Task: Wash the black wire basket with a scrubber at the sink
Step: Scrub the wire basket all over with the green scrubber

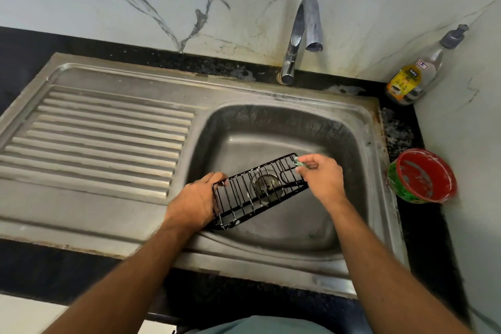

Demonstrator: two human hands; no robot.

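Black wire basket (pixel 260 189), light, stiff and soap-slick, hangs over the sink (pixel 360 144) basin, left hand (pixel 199 198) gripping its end frame, right hand (pixel 322 179) pinching the green scrubber (pixel 299 162) there.

A black counter (pixel 423 238) carries sink (pixel 108 228), bottle (pixel 414 76) and red tub (pixel 423 175).

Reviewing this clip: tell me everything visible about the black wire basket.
The black wire basket is a shallow oblong tray of thin, glossy dark wire with parallel bars and a rim. It is held tilted over the sink basin, above the drain. The left hand grips its near-left end; the right hand presses a green scrubber to its far-right corner. Small flecks of foam cling to the lower wires.
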